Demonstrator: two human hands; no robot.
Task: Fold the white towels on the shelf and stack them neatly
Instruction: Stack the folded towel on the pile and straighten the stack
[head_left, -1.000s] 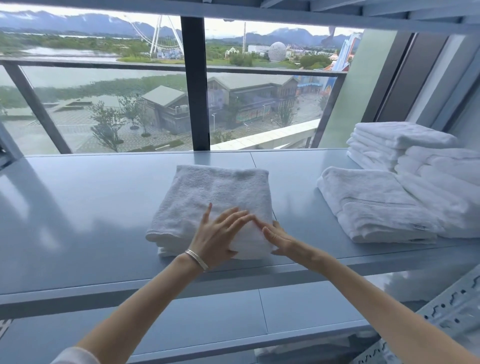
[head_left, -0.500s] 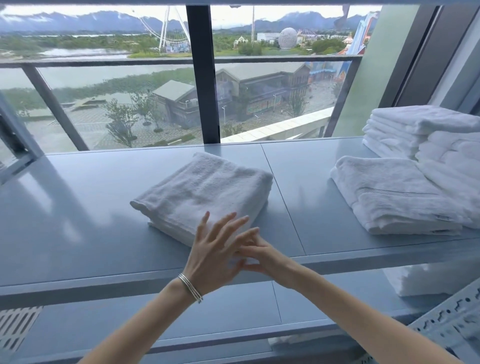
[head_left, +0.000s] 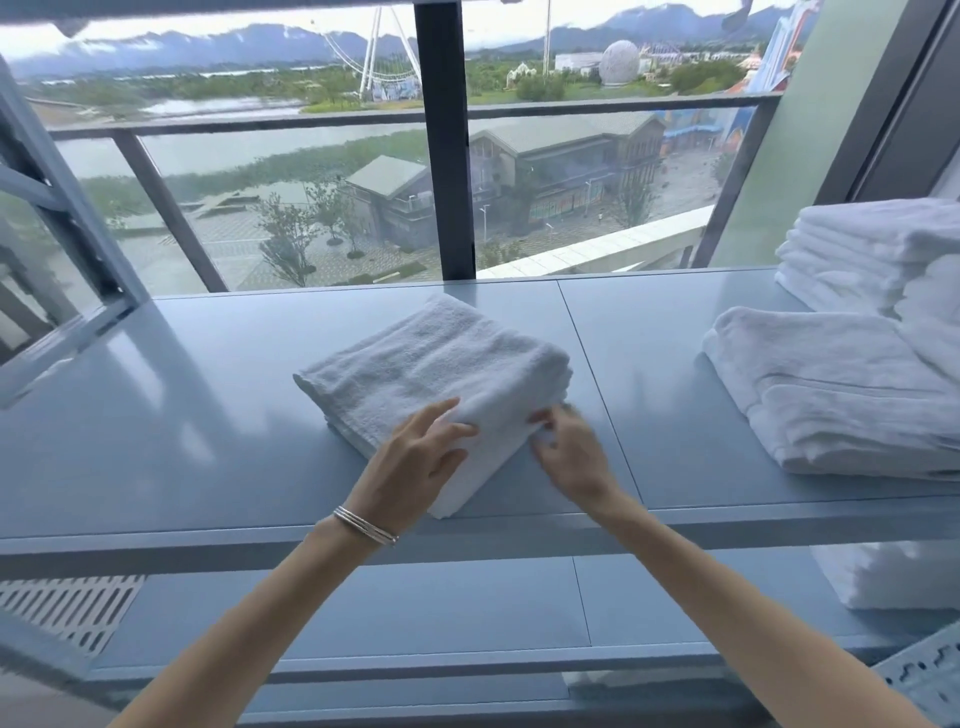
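A folded white towel (head_left: 441, 364) lies at an angle in the middle of the grey-blue shelf (head_left: 182, 441). My left hand (head_left: 415, 457) rests on its near end, fingers curved over the top and thumb on the cloth. My right hand (head_left: 569, 452) pinches the towel's near right corner with curled fingers. To the right lies another folded white towel (head_left: 831, 395), with a stack of folded white towels (head_left: 872, 249) behind it.
A window with a dark post and a railing rises right behind the shelf. A lower shelf (head_left: 363, 613) runs beneath, with a white towel (head_left: 893, 577) at its right end. A slotted metal bracket (head_left: 930, 675) shows at the bottom right.
The towel has turned to lie at an angle. Both hands moved from the air in front of it back onto its near end, the right one taking hold of the corner.
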